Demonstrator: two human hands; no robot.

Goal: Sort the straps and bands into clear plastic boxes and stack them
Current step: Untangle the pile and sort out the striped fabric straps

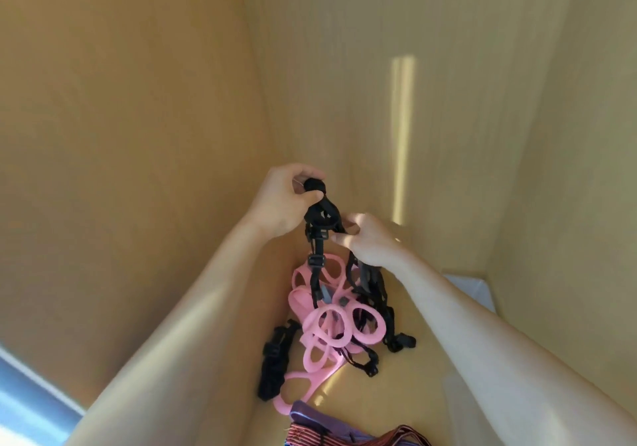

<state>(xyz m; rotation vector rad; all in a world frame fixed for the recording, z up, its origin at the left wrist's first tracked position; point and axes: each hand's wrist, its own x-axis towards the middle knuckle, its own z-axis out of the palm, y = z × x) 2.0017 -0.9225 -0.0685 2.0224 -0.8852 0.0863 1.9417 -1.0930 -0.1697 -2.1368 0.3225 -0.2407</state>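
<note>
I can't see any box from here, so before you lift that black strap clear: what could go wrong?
1. The black strap, held by the left hand and right hand, hangs into the pink bands; lifting may drag them along.
2. Its buckles could snag the other black straps below.

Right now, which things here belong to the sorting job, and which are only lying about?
For the job:
- black strap, held up by the left hand and right hand
- pink bands, in the pile below
- loose black buckle strap, beside the pile

Lying about:
- purple and striped cloth, at the bottom edge
- wooden walls
</note>
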